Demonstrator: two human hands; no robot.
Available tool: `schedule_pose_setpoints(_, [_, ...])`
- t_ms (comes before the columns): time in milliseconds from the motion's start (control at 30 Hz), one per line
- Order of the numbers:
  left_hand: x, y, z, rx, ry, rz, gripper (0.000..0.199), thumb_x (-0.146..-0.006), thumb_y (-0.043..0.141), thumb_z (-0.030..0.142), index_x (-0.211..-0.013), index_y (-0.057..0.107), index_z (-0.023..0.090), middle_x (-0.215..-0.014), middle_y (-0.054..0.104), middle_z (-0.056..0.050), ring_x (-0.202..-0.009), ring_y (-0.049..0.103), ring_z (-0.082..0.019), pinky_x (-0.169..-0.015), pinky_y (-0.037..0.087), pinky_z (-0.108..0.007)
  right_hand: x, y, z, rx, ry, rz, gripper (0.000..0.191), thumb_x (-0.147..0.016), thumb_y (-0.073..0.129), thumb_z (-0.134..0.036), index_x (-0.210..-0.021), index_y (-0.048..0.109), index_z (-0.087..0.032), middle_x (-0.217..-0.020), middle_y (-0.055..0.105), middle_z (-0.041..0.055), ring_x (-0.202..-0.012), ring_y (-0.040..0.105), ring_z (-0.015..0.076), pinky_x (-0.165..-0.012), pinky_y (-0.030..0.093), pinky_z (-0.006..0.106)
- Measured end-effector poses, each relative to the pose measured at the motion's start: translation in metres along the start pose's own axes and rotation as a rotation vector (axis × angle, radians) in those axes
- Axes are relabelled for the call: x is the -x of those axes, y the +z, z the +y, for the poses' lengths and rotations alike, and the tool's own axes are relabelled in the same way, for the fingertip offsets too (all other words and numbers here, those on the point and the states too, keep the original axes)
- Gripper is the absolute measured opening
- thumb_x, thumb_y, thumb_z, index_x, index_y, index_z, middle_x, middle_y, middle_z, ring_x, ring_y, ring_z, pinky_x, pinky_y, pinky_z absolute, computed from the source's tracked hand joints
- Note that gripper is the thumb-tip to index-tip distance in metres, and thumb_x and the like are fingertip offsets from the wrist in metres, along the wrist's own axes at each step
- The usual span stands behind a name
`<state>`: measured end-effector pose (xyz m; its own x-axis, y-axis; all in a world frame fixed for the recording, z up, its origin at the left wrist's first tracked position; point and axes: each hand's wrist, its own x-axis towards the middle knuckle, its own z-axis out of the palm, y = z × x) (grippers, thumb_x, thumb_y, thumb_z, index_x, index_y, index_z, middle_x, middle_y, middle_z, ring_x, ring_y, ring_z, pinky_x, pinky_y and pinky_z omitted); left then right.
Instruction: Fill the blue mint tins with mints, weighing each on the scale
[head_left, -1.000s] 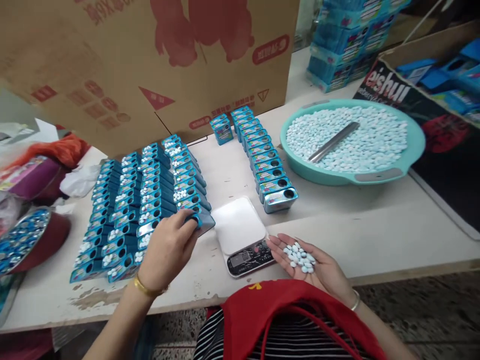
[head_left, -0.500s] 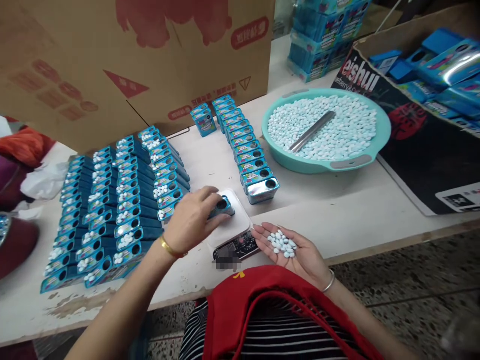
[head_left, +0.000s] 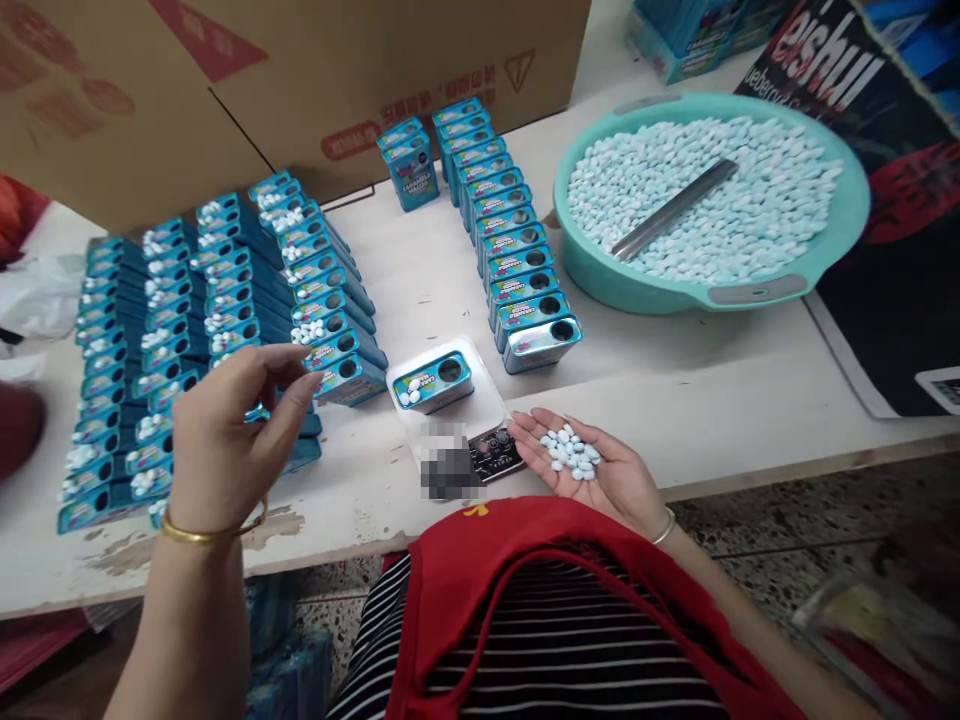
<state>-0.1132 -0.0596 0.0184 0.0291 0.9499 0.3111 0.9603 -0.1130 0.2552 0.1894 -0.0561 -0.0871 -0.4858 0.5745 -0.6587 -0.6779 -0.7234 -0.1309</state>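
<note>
My left hand [head_left: 236, 430] hovers with bent fingers, thumb and index slightly apart, at the left end of the nearest tins in a row of blue tins [head_left: 364, 382]. Nothing shows between its fingertips. My right hand [head_left: 615, 475] lies palm up near the table edge, cupping a small pile of pale blue candies [head_left: 571, 452]. Between the hands, one blue tin [head_left: 442, 395] stands on the white tray of a small scale [head_left: 487, 385]. Its round hole faces up, and a few candies rest on its top beside the hole.
A turquoise basin [head_left: 637, 290] full of pale candies, with a metal scoop [head_left: 675, 210] on them, stands at right. Another row of tins [head_left: 521, 265] runs beside it. Several rows with candies on top fill the left. A big carton [head_left: 315, 80] stands behind.
My left hand has let go of the tin on the scale and moved left to the tin rows. My right hand still holds its candies. The view has shifted closer to the table.
</note>
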Motion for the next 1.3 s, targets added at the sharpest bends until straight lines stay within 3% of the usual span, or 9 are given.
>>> schedule_pose_setpoints(167, [0.002, 0.016, 0.000, 0.117, 0.137, -0.101, 0.021, -0.085, 0.059, 0.022, -0.105, 0.059, 0.019, -0.078, 0.059, 0.001, -0.067, 0.052, -0.009, -0.061, 0.043, -0.023, -0.002, 0.003, 0.001, 0.024, -0.003, 0.022, 0.031, -0.087, 0.042, -0.019, -0.109, 0.062, -0.011, -0.116, 0.068, 0.0125, -0.113, 0.060, 0.0201, -0.096, 0.050, 0.031])
schedule_pose_setpoints(333, [-0.002, 0.029, 0.010, 0.180, 0.260, -0.259, 0.023, -0.089, 0.054, 0.023, -0.111, 0.057, 0.017, -0.100, 0.060, -0.007, -0.088, 0.057, -0.014, -0.073, 0.048, -0.026, -0.004, 0.009, 0.003, 0.016, 0.021, 0.057, 0.030, -0.088, 0.040, -0.018, -0.107, 0.063, -0.009, -0.115, 0.068, 0.0128, -0.114, 0.060, 0.0224, -0.094, 0.052, 0.031])
schedule_pose_setpoints(467, [-0.009, 0.036, 0.016, 0.196, 0.351, -0.352, 0.023, -0.091, 0.049, 0.023, -0.111, 0.057, 0.015, -0.099, 0.058, -0.009, -0.087, 0.057, -0.015, -0.076, 0.049, -0.028, -0.006, 0.018, 0.006, 0.018, 0.062, 0.033, 0.031, -0.089, 0.041, -0.019, -0.108, 0.062, -0.009, -0.114, 0.068, 0.0132, -0.112, 0.061, 0.0218, -0.094, 0.052, 0.031])
schedule_pose_setpoints(700, [-0.024, 0.046, 0.027, 0.141, 0.362, -0.411, 0.021, -0.094, 0.043, 0.022, -0.104, 0.059, 0.014, -0.089, 0.057, -0.006, -0.074, 0.055, -0.012, -0.066, 0.047, -0.025, -0.015, 0.036, 0.013, 0.018, 0.124, -0.034, 0.030, -0.089, 0.040, -0.020, -0.105, 0.063, -0.008, -0.110, 0.070, 0.0124, -0.107, 0.064, 0.0197, -0.094, 0.050, 0.030])
schedule_pose_setpoints(933, [-0.041, 0.055, 0.053, 0.246, 0.407, -0.372, 0.019, -0.093, 0.043, 0.021, -0.103, 0.058, 0.015, -0.094, 0.057, -0.007, -0.082, 0.057, -0.014, -0.072, 0.049, -0.026, -0.022, 0.049, 0.018, -0.053, 0.163, -0.061, 0.033, -0.092, 0.035, -0.019, -0.103, 0.063, -0.007, -0.101, 0.072, 0.0114, -0.097, 0.068, 0.0180, -0.088, 0.053, 0.030])
schedule_pose_setpoints(1167, [-0.024, 0.063, 0.086, 0.381, 0.471, -0.590, 0.025, -0.088, 0.050, 0.021, -0.112, 0.054, 0.015, -0.100, 0.054, -0.008, -0.082, 0.056, -0.015, -0.070, 0.052, -0.028, -0.023, 0.057, 0.015, -0.261, 0.146, -0.130, 0.031, -0.094, 0.035, -0.021, -0.086, 0.063, -0.011, -0.072, 0.069, 0.0043, -0.066, 0.066, 0.0109, -0.054, 0.052, 0.019])
schedule_pose_setpoints(1300, [-0.022, 0.073, 0.093, 0.408, 0.462, -0.541, 0.021, -0.088, 0.048, 0.019, -0.108, 0.054, 0.015, -0.103, 0.054, -0.009, -0.087, 0.056, -0.015, -0.074, 0.053, -0.029, -0.019, 0.062, 0.012, -0.266, 0.089, -0.157, 0.028, -0.092, 0.036, -0.017, -0.089, 0.063, -0.012, -0.076, 0.068, 0.0042, -0.071, 0.065, 0.0118, -0.065, 0.055, 0.023])
